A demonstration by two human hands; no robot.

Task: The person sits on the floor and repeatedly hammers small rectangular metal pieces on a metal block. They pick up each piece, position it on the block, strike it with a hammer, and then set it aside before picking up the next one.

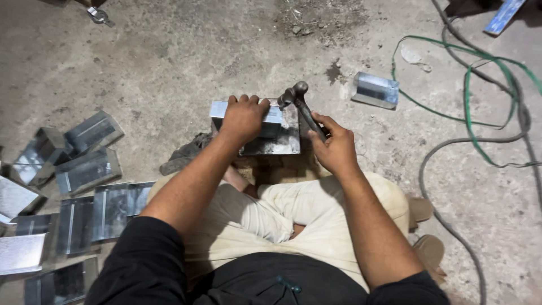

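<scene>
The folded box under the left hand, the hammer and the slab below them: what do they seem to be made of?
Folded box: thin sheet metal, likely galvanised steel, with a bright silvery sheen and crisp bends.
Hammer: dark, dull metal head; the handle's material is unclear.
Slab: looks like a thick steel plate, grey, scuffed and faintly reflective.

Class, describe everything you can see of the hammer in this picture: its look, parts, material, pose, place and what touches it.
The hammer is a small ball-peen type with a dark, worn metal head, one end rounded, on a slim dark handle. The right hand wraps the handle's lower part in a closed grip, so its end is hidden. The hammer slants up and away from the person, its head at the far right corner of the folded sheet-metal piece that the left hand presses down. Whether the head touches the metal cannot be told.
</scene>
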